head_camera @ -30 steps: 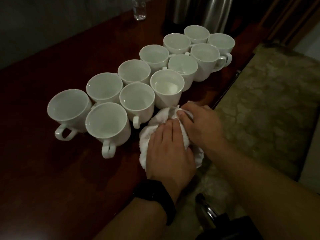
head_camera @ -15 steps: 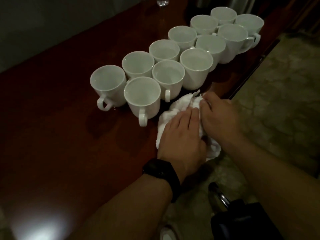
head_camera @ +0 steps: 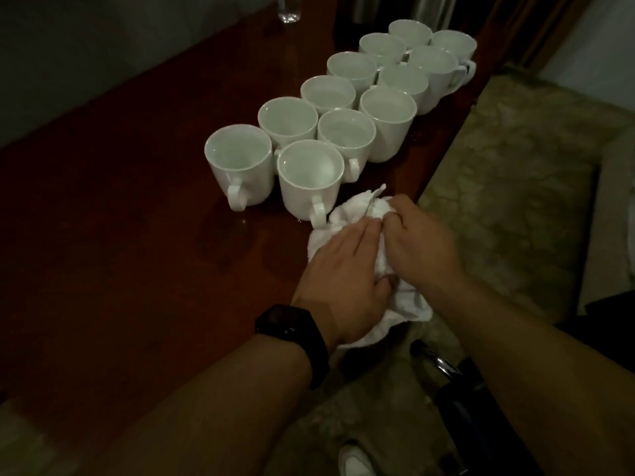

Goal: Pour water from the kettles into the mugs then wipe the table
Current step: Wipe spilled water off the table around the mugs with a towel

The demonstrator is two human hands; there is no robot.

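Observation:
A crumpled white cloth (head_camera: pixel 347 214) lies on the dark red wooden table (head_camera: pixel 137 235) at its right edge, touching the handle of the nearest white mug (head_camera: pixel 309 176). My left hand (head_camera: pixel 343 269) presses flat on the cloth with straight fingers. Beside it, my right hand (head_camera: pixel 422 245) grips the bunched far end of the cloth with curled fingers. Several white mugs (head_camera: pixel 388 111) stand in two rows running away from me, and some visibly hold water. A steel kettle (head_camera: pixel 443 8) is cut off by the top edge behind the mugs.
A clear glass (head_camera: pixel 288 10) stands at the far end of the table. Wet patches (head_camera: pixel 223 242) shine in front of the nearest mugs. Patterned floor (head_camera: pixel 515 166) lies right of the table edge. A dark chair part (head_camera: pixel 464 393) and a white shoe (head_camera: pixel 354 462) are below my arms.
Both hands have slid the cloth toward me along the table's right edge, from beside the third mug of the near row to beside the nearest mug.

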